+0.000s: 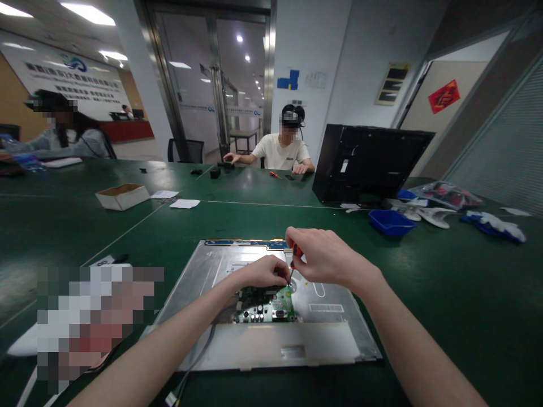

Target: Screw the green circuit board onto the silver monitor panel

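My right hand [316, 254] is closed around the red and black handle of a screwdriver [296, 250], which stands nearly upright. Its thin shaft points down at the upper right corner of a green circuit board [265, 308]. Close beside the tip, my left hand [270, 271] has its fingers pinched together at the board's upper edge; what they hold, if anything, is hidden. The board lies on the silver metal back of a flat display panel [335, 299], which has a blue strip board [237, 242] along its far edge. A grey cable [203, 353] runs from the board toward me.
A black monitor housing [373, 164] stands at the back right, behind a blue tray [391, 222] and gloves [494, 225]. An open cardboard box [122, 196] sits at the left. Two people [282, 150] sit across the green table [432, 282]. A pixelated item lies at the near left.
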A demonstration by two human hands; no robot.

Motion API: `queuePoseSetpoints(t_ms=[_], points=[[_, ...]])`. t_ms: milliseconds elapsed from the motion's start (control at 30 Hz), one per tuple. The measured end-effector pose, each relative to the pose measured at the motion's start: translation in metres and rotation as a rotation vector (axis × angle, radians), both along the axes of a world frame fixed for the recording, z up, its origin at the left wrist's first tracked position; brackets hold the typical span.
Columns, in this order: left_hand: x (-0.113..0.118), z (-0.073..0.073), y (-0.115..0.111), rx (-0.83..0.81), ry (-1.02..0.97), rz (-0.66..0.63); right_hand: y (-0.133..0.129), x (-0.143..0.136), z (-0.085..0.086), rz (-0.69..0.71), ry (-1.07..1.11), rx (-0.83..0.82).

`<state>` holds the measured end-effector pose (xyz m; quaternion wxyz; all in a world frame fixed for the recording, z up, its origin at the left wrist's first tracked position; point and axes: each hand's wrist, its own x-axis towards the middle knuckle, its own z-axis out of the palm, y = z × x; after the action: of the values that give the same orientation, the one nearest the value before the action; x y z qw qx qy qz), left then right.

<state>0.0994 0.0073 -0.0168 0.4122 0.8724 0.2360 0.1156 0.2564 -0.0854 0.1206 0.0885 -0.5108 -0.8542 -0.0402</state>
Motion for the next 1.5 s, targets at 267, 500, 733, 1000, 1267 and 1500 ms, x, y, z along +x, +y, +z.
queuePoseSetpoints(t_ms=[267, 500, 733, 1000, 1267, 1500], points=[[-0.0011, 0.0023, -0.0018, -0.004, -0.003, -0.006, 0.0059, -0.0017, -0.0016, -0.105, -0.149, 0.063], [-0.0005, -0.0023, 0.0005, -0.013, -0.029, -0.015, 0.0017, -0.0006, 0.0000, -0.017, -0.042, 0.036], [-0.0008, 0.0030, -0.0018, 0.004, 0.013, 0.002, 0.0025, -0.0022, -0.0016, -0.044, -0.069, 0.028], [-0.0003, -0.0049, 0.0009, -0.028, -0.044, -0.020, 0.0057, -0.0023, -0.0025, -0.083, -0.119, 0.067], [0.0002, 0.0009, -0.0012, -0.022, -0.005, 0.021, 0.0006, -0.0012, -0.0006, 0.005, 0.001, 0.023], [0.0003, 0.0012, -0.0012, -0.038, -0.011, 0.007, 0.0018, -0.0022, 0.0004, -0.046, -0.073, 0.025]])
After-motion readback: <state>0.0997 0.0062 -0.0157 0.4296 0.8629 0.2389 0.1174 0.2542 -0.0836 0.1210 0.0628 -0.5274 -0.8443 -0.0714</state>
